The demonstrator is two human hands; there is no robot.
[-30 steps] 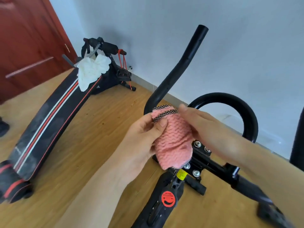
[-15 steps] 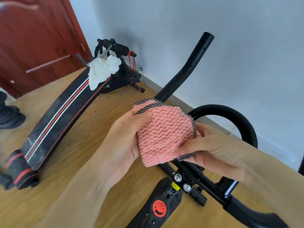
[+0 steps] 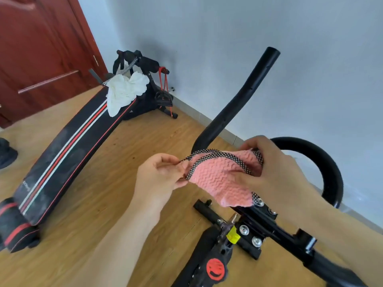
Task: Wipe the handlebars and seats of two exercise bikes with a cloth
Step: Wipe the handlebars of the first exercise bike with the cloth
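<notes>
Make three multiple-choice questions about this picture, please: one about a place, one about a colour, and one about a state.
1. Where does the white rag lie?
A. on the floor
B. on the upper end of the black bench
C. on the handlebar

2. What colour is the cloth in the hands?
A. pink
B. blue
C. green

3. How is the cloth held?
A. by the left hand alone
B. by no hand
C. by both hands

Answers:
1 B: the white rag drapes over the bench near the door.
2 A: the cloth is pink with a checked edge.
3 C: the left hand pinches its edge and the right hand grips the other side.
</notes>
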